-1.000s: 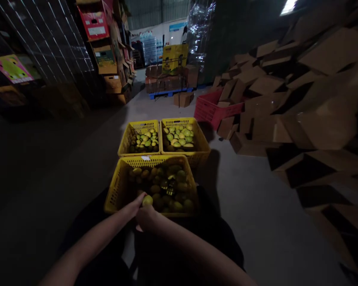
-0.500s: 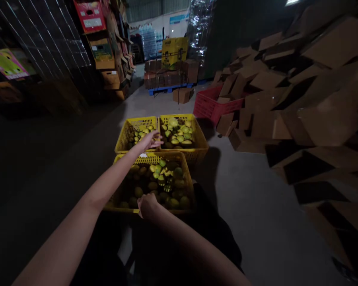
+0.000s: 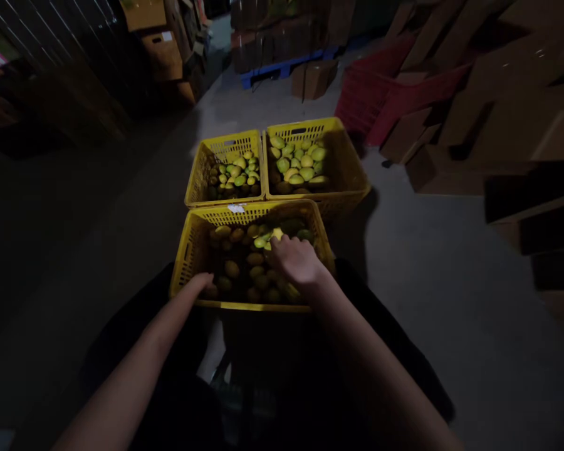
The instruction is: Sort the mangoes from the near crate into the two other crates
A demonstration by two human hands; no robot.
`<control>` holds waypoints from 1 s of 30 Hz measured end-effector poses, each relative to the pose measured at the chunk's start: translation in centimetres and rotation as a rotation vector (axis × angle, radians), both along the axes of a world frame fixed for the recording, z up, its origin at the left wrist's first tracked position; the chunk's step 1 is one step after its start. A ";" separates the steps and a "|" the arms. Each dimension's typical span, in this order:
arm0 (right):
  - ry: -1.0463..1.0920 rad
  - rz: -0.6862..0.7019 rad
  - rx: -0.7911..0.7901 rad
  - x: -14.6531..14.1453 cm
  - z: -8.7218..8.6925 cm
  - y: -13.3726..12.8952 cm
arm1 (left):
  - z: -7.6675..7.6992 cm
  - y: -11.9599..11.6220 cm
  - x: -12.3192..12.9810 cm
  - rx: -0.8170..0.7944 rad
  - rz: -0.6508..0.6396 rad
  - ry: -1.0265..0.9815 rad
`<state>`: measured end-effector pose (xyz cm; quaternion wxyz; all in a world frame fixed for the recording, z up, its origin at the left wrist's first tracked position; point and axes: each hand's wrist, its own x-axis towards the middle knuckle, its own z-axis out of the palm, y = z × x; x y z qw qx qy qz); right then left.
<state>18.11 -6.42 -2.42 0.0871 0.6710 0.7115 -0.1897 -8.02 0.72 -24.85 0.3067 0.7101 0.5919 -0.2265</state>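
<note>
A yellow plastic crate (image 3: 251, 306) stands nearest me, holding several oval yellow-green and brownish fruits (image 3: 232, 269). Inside its front left corner is my left hand (image 3: 202, 283), low against the fruit; its fingers are mostly lost in shadow. My right hand (image 3: 295, 255) is over the right half of the same crate, back of the hand up, fingers curled down. A bright yellow fruit (image 3: 277, 233) shows at its fingertips; whatever lies under the palm is hidden. Behind, two more yellow crates touch: the left one (image 3: 192, 172) has smaller fruits, the right one (image 3: 352, 164) larger yellow-green ones.
A red crate (image 3: 364, 103) with cardboard in it stands at the back right, beside heaped flattened cardboard boxes (image 3: 507, 125). Further back are a blue pallet (image 3: 282, 66) with wrapped goods and a small carton (image 3: 314, 79). Stacked boxes (image 3: 164, 53) rise at the left.
My view has tipped down. The left hand came back from above the rear crates to the near crate's front left. My right hand moved from the front rim to the right and deeper over the fruit.
</note>
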 end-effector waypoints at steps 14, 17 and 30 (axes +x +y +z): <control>0.043 0.019 -0.143 -0.5 -1.7 -0.1 | -9.0 2.4 5.2 0.088 -0.154 0.237; 0.048 0.027 -0.156 -0.5 -1.8 -0.1 | -8.1 2.5 5.3 0.113 -0.190 0.249; 0.058 0.113 -0.154 -1.3 -1.2 0.3 | -0.7 2.6 4.3 0.075 -0.259 0.121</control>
